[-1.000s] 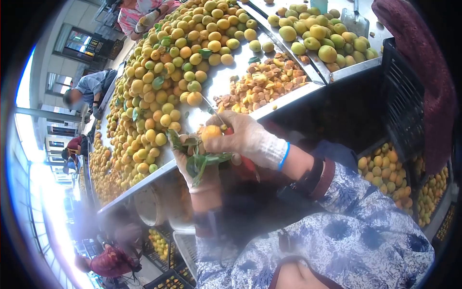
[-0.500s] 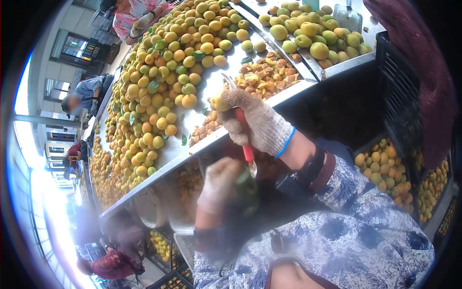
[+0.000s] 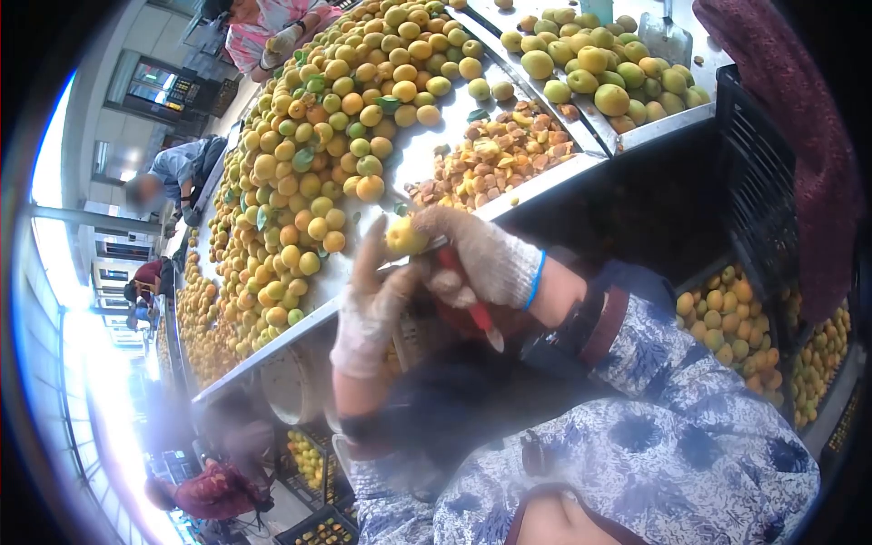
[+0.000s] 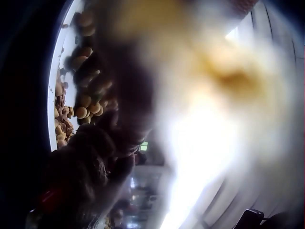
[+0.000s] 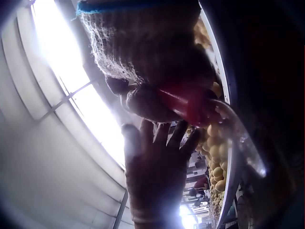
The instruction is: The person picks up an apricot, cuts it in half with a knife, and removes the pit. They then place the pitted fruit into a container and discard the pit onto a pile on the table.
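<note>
In the head view my gloved right hand (image 3: 481,254) grips a red-handled knife (image 3: 477,313), whose rounded metal end sticks out below the fist. A yellow apricot (image 3: 406,236) is held at that hand's thumb and forefinger. My gloved left hand (image 3: 371,313) is raised beside the apricot, with its fingers extended around the near side. The right wrist view shows the left hand (image 5: 157,171) with spread, straight fingers below the red handle (image 5: 190,105). The left wrist view is mostly blurred and glaring.
Whole apricots (image 3: 300,182) are heaped over the metal table (image 3: 418,154), with cut pieces (image 3: 504,154) near its edge. A side tray holds greener apricots (image 3: 618,73) and a metal scoop (image 3: 668,41). Black crates (image 3: 758,173) stand at right. Other people (image 3: 182,177) work along the table.
The left hand held green leaves, swung down towards the body with them, and is now back up beside the apricot without them. The right hand keeps the knife and apricot.
</note>
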The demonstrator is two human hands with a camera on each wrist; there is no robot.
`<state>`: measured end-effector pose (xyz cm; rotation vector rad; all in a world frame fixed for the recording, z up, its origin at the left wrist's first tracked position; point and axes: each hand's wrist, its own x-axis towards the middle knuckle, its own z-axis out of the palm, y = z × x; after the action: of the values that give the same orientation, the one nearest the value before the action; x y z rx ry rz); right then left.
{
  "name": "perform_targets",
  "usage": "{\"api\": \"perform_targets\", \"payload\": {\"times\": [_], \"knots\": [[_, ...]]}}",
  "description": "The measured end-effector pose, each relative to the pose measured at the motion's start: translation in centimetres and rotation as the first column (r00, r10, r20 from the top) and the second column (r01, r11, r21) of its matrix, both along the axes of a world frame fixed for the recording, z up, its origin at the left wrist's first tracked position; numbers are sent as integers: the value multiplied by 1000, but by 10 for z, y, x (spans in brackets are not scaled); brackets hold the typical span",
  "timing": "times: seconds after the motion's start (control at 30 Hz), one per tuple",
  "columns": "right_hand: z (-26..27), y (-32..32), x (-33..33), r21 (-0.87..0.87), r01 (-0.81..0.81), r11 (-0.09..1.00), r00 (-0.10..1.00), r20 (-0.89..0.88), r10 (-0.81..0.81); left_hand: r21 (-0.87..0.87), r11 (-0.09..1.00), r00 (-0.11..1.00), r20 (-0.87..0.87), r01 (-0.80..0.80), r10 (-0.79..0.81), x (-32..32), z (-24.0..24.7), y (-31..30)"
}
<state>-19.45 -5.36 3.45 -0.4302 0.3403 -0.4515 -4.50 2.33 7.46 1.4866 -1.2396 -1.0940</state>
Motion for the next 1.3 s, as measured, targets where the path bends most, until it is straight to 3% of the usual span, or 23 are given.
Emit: {"api": "perform_targets", "payload": {"times": [0.1, 0.17, 0.23, 0.3, 0.33, 0.4, 0.43, 0.47, 0.53, 0.57, 0.6, 0.67, 0.73, 0.77, 0.87, 0.9, 0.93, 1.0, 1.07, 1.13, 1.27, 1.3], "knots": [[12, 4, -3, -58, -60, 996, 981, -190, 48, -15, 1000, 996, 87, 1, 1, -1, -29, -6], [8, 3, 4, -152, -91, 984, 939, -344, 34, -36, 984, 919, -364, -175, 150, -6, -44, -3], [6, 2, 4, -178, -141, 974, 889, -456, 46, -94, 959, 874, -443, -266, 199, 1, -62, -14], [-6, 2, 6, -388, 42, 921, 873, -434, -223, -115, 910, 810, -509, -398, 290, 11, -70, -17], [-10, -8, 4, -420, 101, 902, 932, -277, -233, -117, 906, 803, -519, -407, 293, 17, -74, -17], [-14, -11, 7, -150, 483, 863, 851, -154, -503, -60, 875, 737, -569, -481, 366, 29, -85, -15], [-2, -10, 6, -109, 527, 843, 812, -227, -537, -58, 867, 723, -581, -495, 374, 34, -87, -14], [2, -7, 7, -123, 512, 850, 818, -233, -526, -65, 895, 723, -616, -442, 312, 39, -89, -14], [7, 6, 12, -214, 151, 965, 859, -456, -235, -88, 914, 711, -659, -397, 245, 46, -90, -17], [0, 14, 22, -305, 45, 951, 859, -475, -193, -52, 936, 655, -728, -347, 202, 49, -90, -19], [-3, 15, 32, -215, -8, 977, 805, -581, -121, -19, 957, 591, -790, -290, 163, 51, -91, -19], [-7, 16, 39, -374, 61, 925, 824, -504, -258, 55, 957, 536, -819, -284, 206, 54, -91, -19], [-6, 12, 45, -485, 186, 854, 814, -410, -410, 90, 979, 390, -907, -185, 157, 57, -93, -16], [-1, 12, 41, -490, 167, 856, 834, -392, -387, 108, 967, 451, -869, -231, 205, 55, -94, -15], [-15, 22, 52, -575, 102, 811, 835, -394, -384, 86, 963, 466, -862, -254, 200, 57, -107, -13], [-29, 26, 58, -610, 131, 782, 860, -322, -395, 88, 964, 460, -865, -252, 199, 56, -107, -12], [-35, 27, 60, -611, 128, 781, 858, -327, -396, 91, 960, 522, -823, -265, 222, 55, -106, -12], [-40, 27, 62, -843, 68, 534, 792, -280, -542, 93, 955, 576, -780, -281, 245, 53, -102, -10], [-31, 27, 60, -830, 35, 556, 795, -314, -519, 85, 955, 750, -601, -283, 276, 50, -95, -8], [-40, 26, 64, -942, 36, 334, 760, -191, -621, 40, 940, 794, -522, -340, 310, 41, -91, -9], [-34, 29, 58, -933, -106, 343, 729, -308, -612, -146, 922, 914, -252, -360, 317, 41, -101, -13], [-34, 29, 58, -931, -128, 341, 716, -325, -618, -146, 923, 916, -251, -356, 314, 39, -102, -13]]}}
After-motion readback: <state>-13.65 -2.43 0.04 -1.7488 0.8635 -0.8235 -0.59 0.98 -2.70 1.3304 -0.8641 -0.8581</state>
